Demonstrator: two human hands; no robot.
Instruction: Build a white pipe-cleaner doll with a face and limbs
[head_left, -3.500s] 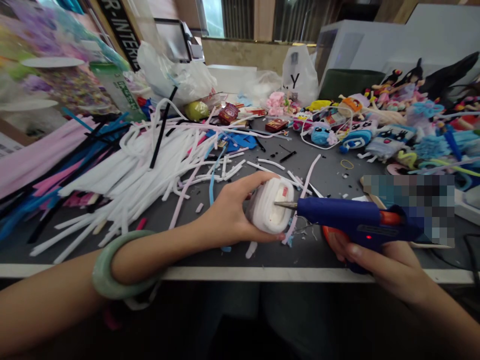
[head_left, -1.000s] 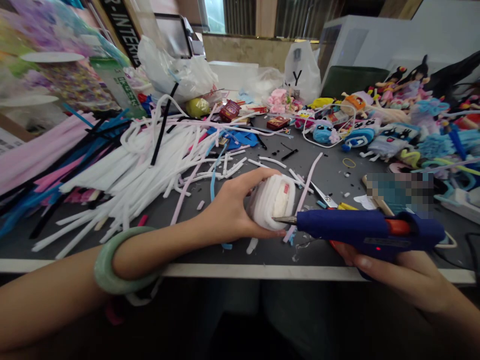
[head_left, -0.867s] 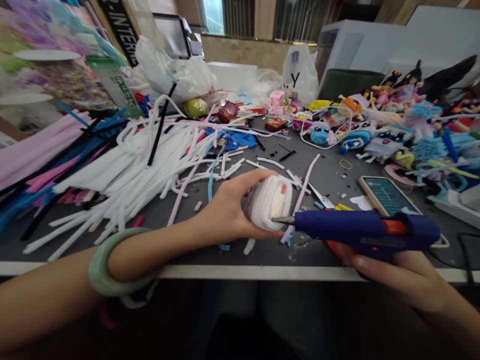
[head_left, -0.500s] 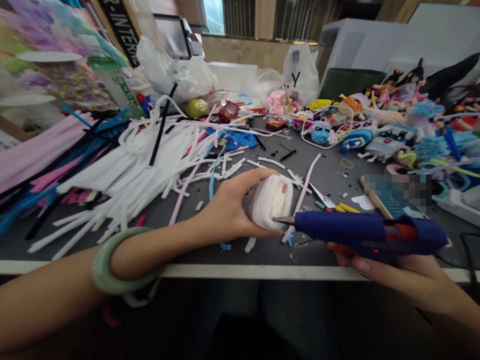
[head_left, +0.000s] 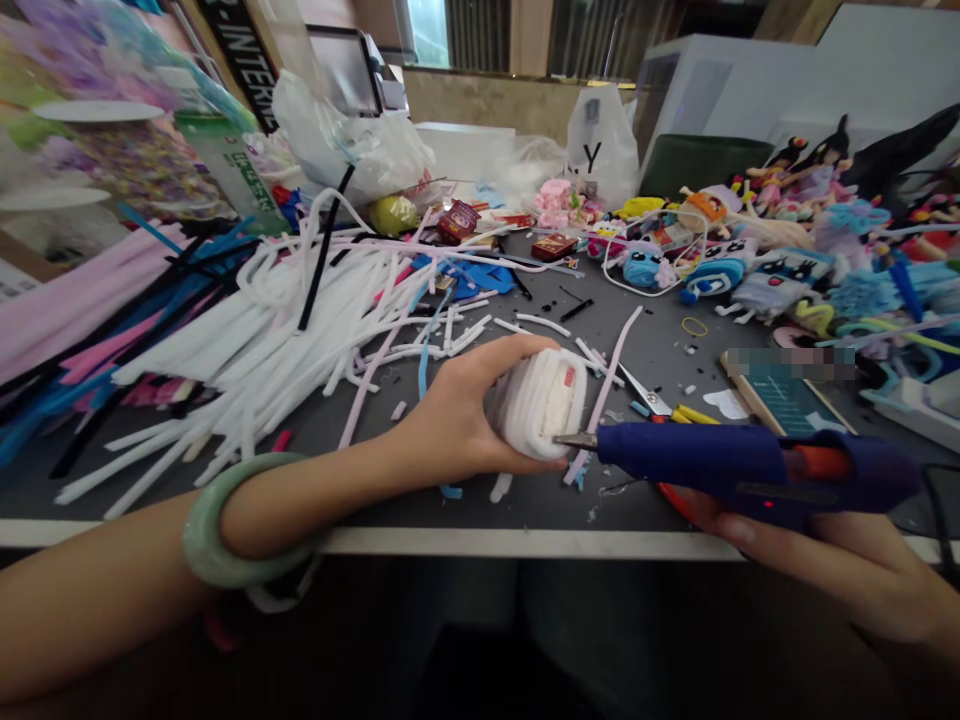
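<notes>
My left hand [head_left: 457,415], with a green bangle [head_left: 204,535] around the wrist, curls its thumb and fingers firmly round a white fuzzy roll [head_left: 521,410] held above the front of the gray table [head_left: 656,335], as my right hand [head_left: 832,560] grips a blue glue gun [head_left: 690,455], its metal tip [head_left: 579,440] at the lower part of the roll's end. Loose white strips [head_left: 225,345] lie heaped at left; at right, small stuffed toys [head_left: 776,285] crowd the table behind a phone [head_left: 791,400].
</notes>
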